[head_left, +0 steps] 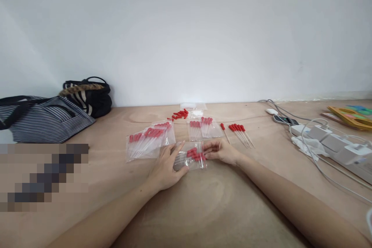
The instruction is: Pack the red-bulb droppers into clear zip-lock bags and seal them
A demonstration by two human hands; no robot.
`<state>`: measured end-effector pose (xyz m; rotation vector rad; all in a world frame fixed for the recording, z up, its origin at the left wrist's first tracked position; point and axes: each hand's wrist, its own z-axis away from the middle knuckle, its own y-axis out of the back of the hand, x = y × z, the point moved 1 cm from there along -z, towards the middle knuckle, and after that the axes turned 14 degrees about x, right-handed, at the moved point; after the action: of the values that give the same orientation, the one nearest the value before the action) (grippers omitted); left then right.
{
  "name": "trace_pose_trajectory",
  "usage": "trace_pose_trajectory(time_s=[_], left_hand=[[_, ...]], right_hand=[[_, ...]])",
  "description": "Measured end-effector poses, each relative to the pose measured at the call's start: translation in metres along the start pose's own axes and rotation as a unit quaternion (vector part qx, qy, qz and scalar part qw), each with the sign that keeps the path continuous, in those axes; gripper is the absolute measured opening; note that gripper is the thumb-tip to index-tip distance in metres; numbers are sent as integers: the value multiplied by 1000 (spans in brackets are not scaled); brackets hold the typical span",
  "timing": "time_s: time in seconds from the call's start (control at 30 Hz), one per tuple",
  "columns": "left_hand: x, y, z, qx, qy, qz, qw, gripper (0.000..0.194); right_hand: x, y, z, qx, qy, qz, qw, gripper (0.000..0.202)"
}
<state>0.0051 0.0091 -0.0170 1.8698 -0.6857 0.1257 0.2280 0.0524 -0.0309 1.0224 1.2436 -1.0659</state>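
Observation:
A clear zip bag (190, 162) lies in front of me with several red-bulbed droppers (193, 152) inside, their thin clear stems pointing left. My left hand (168, 167) rests on the bag's left part, its fingers spread and stretched out. At the bag's right edge, the fingers of my right hand (219, 152) are closed on the zip strip; the fingertips are partly hidden. Just right of that hand lie one loose dropper (223, 127) and a small fan of droppers (238, 128).
Filled bags (139, 151) overlap at the left, with more bags (213, 128) behind my hands. Loose red rubber bulbs (180, 114) lie farther back. A striped bag (52, 120) stands left; a power strip (334, 143), cables and a phone (286, 120) occupy the right.

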Motion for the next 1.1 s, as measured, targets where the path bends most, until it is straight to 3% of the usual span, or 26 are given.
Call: trace_pose_trajectory(time_s=[0.27, 0.37, 0.57, 0.77, 0.97, 1.1], left_hand=[[3, 3, -1, -19, 11, -9, 1000, 72], [4, 4, -1, -23, 15, -10, 1000, 73], [6, 5, -2, -31, 22, -6, 999, 72], [3, 3, -1, -20, 25, 1, 999, 73], [3, 3, -1, -11, 15, 5, 1000, 72], [5, 5, -1, -20, 18, 7, 1000, 71]], right_hand=[[-1, -21, 6, -91, 29, -22, 995, 34], [0, -23, 3, -54, 69, 5, 996, 33], [5, -25, -3, 104, 161, 137, 972, 27], [6, -25, -3, 63, 177, 173, 967, 10], [2, -30, -3, 118, 158, 274, 941, 8], [-10, -5, -7, 179, 138, 338, 914, 12]])
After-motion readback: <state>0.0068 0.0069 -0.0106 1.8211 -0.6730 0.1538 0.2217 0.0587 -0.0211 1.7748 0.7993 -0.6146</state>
